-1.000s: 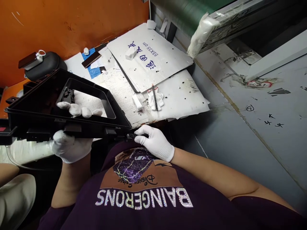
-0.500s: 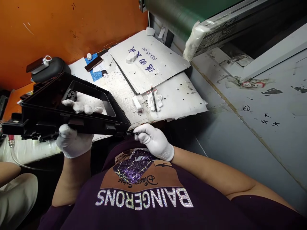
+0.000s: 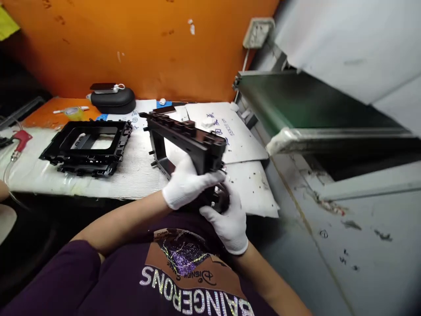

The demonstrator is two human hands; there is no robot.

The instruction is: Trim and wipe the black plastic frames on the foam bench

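A black plastic frame (image 3: 192,137) with a large rectangular opening is held tilted in front of my body. My left hand (image 3: 189,183), in a white glove, is closed round its near end, thumb stretched along it towards the right. My right hand (image 3: 227,218), gloved too, curls with fingers and thumb round a dark rounded part (image 3: 222,198) at the frame's lower end; blur hides whether this belongs to the frame. On the bench to the left lie more black frames (image 3: 90,142), apart from my hands.
White sheets (image 3: 245,147) with handwriting and dark specks cover the right of the bench. A black case (image 3: 113,100) stands at the orange wall. A red air gun (image 3: 21,142) lies far left. At the right, a green conveyor belt (image 3: 289,101) juts out.
My view has swung up and left, bringing the bench frames into sight. The held frame has turned more upright. My right hand has come close to the left, at the frame's near end.
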